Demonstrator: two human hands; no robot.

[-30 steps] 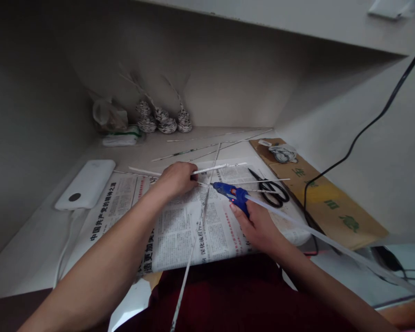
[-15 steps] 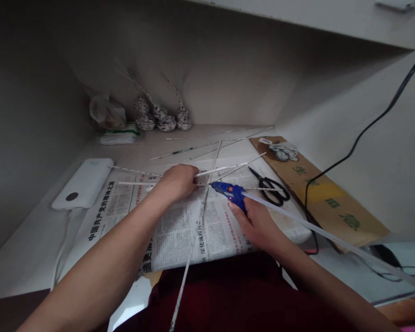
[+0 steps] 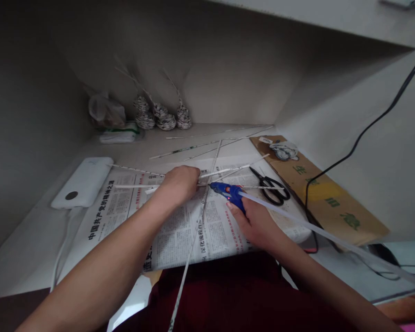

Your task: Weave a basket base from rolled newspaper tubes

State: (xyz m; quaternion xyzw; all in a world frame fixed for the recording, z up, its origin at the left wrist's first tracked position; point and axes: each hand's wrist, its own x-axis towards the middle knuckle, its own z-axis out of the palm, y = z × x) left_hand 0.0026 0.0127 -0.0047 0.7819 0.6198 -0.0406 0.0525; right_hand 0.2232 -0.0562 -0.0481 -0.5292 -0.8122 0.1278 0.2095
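Note:
My right hand [image 3: 257, 221] grips a blue hot glue gun [image 3: 231, 194], with a long clear glue stick [image 3: 307, 224] trailing from its rear. The gun's nozzle rests at the point where thin rolled-paper sticks cross. One stick [image 3: 188, 263] runs from the far side of the newspaper down over its near edge. My left hand [image 3: 183, 182] has its fingers closed on a paper stick [image 3: 224, 171] just left of the crossing; its fingertips are partly hidden. Printed newspaper [image 3: 180, 235] lies beneath the sticks.
Black scissors [image 3: 271, 186] lie right of the glue gun, beside a brown cardboard piece [image 3: 327, 198]. A white power bank [image 3: 85, 182] with a cable sits at left. Woven gourd shapes [image 3: 164, 117] and a plastic bag [image 3: 105, 110] stand at the back. A black cord [image 3: 358, 136] hangs at right.
The paper stick in my left hand has shifted slightly, its far end a little to the right. The glue gun's nozzle stays at the crossing.

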